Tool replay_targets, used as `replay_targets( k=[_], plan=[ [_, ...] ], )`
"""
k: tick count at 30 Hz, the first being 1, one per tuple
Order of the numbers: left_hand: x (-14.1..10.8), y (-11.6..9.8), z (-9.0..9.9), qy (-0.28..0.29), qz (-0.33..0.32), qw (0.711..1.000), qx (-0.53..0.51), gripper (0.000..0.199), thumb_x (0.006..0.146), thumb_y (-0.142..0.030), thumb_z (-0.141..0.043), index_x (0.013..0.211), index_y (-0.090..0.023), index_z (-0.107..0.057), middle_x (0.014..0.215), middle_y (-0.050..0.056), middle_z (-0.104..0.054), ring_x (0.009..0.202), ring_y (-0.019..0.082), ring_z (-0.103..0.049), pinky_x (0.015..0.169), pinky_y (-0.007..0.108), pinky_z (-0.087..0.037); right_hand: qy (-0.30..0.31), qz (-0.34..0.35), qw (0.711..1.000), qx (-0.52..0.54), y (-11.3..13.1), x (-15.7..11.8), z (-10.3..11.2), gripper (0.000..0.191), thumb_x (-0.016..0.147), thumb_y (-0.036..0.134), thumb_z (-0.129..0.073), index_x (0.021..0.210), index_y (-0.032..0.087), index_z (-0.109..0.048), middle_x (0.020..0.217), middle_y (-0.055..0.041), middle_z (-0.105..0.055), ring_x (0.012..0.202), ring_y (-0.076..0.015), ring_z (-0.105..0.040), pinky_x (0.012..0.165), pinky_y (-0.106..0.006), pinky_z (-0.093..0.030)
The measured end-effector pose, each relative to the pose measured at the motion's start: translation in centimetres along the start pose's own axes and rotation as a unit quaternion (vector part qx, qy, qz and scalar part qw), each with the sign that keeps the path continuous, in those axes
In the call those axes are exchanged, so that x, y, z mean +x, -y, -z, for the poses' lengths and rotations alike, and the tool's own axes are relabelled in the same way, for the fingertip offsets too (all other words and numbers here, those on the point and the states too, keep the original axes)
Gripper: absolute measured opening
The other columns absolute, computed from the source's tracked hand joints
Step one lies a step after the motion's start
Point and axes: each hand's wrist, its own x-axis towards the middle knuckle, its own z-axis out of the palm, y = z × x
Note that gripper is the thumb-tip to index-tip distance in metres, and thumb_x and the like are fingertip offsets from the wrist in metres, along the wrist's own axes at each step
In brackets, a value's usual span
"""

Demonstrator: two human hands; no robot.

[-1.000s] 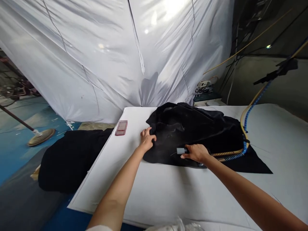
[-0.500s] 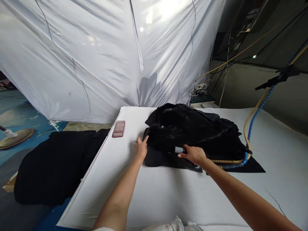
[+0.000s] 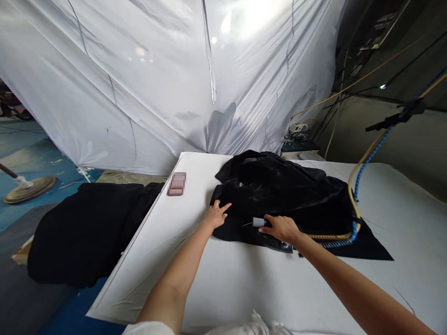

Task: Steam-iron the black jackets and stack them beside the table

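Note:
A black garment [image 3: 265,186] with a small light label near its left end lies rumpled on the white-covered table [image 3: 223,284]. My left hand [image 3: 217,215] rests on the garment's left edge, fingers spread, index finger stretched to the right. Closed around the handle of a steam iron [image 3: 259,222] is my right hand [image 3: 282,228]. The iron has a grey handle end and a dark body, which blends into the cloth of the garment's near part. A yellow and blue hose [image 3: 355,186] leads from the iron to the right and upward.
At the table's left edge lies a blurred reddish packet [image 3: 177,184]. A pile of black cloth [image 3: 80,232] stands left of the table. White sheeting [image 3: 157,83] hangs behind. A round stand base [image 3: 30,190] is on the blue floor, and small equipment [image 3: 298,132] sits behind the table.
My left hand has shifted from the garment's edge further onto the cloth. My right hand still holds the iron, with little movement. The view has turned slightly left.

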Motion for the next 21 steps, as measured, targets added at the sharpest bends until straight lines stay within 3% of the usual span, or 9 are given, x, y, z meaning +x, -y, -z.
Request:
replay_targets(
  k=[3, 6, 9, 13, 17, 21],
  plan=[
    [-0.1, 1.5, 0.3, -0.114, 0.007, 0.989, -0.091, 0.042, 0.074, -0.005, -0.046, 0.105, -0.028, -0.062, 0.11, 0.003, -0.047, 0.101, 0.014, -0.051, 0.093, 0.029, -0.04, -0.01, 0.016, 1.0, 0.006, 1.0, 0.3, -0.4, 0.061, 0.074, 0.07, -0.037, 0.111, 0.025, -0.056, 0.082, -0.0065, -0.067, 0.083, -0.0264, -0.062, 0.069, -0.034, -0.042],
    [-0.1, 3.2, 0.6, -0.202, 0.069, 0.966, -0.143, 0.031, 0.07, 0.001, -0.048, 0.082, -0.021, -0.067, 0.1, 0.005, -0.05, 0.101, 0.016, -0.05, 0.093, 0.033, -0.041, -0.015, 0.036, 0.999, 0.002, 2.5, 0.8, -0.3, 0.06, 0.073, 0.07, -0.038, 0.107, 0.025, -0.057, 0.082, -0.006, -0.067, 0.083, -0.0256, -0.062, 0.069, -0.033, -0.042],
    [0.9, 3.7, 0.7, -0.179, 0.073, 0.967, -0.167, 0.029, 0.066, 0.001, -0.053, 0.08, -0.019, -0.068, 0.096, 0.004, -0.055, 0.098, 0.016, -0.052, 0.089, 0.031, -0.043, -0.01, 0.027, 1.0, 0.002, 4.5, 1.6, 0.0, 0.056, 0.074, 0.068, -0.039, 0.106, 0.025, -0.056, 0.081, -0.0057, -0.067, 0.082, -0.0255, -0.062, 0.069, -0.034, -0.042],
    [1.9, 3.2, 0.3, -0.155, 0.067, 0.969, -0.182, 0.045, 0.06, 0.009, -0.051, 0.091, -0.02, -0.067, 0.091, 0.003, -0.059, 0.089, 0.013, -0.056, 0.086, 0.028, -0.045, -0.004, -0.024, 1.0, 0.013, 7.2, 2.9, 0.3, 0.054, 0.076, 0.067, -0.036, 0.105, 0.024, -0.055, 0.081, -0.0066, -0.066, 0.083, -0.0268, -0.062, 0.067, -0.035, -0.043],
    [0.7, 3.1, -0.4, -0.177, 0.084, 0.964, -0.178, 0.055, 0.062, 0.01, -0.044, 0.105, -0.019, -0.063, 0.096, 0.005, -0.056, 0.091, 0.013, -0.055, 0.089, 0.028, -0.043, -0.015, -0.083, 0.996, 0.03, 8.6, 3.6, 0.7, 0.061, 0.078, 0.069, -0.027, 0.105, 0.021, -0.054, 0.086, -0.0107, -0.066, 0.089, -0.0284, -0.06, 0.071, -0.037, -0.042],
    [-0.5, 3.3, -1.0, -0.191, 0.117, 0.956, -0.19, 0.061, 0.064, 0.009, -0.041, 0.116, -0.019, -0.057, 0.095, 0.005, -0.054, 0.081, 0.01, -0.056, 0.082, 0.025, -0.046, 0.025, -0.067, 0.996, 0.051, 8.7, 3.2, 1.4, 0.056, 0.076, 0.066, -0.037, 0.104, 0.021, -0.055, 0.093, -0.0105, -0.065, 0.094, -0.0282, -0.059, 0.075, -0.037, -0.042]
  ],
)
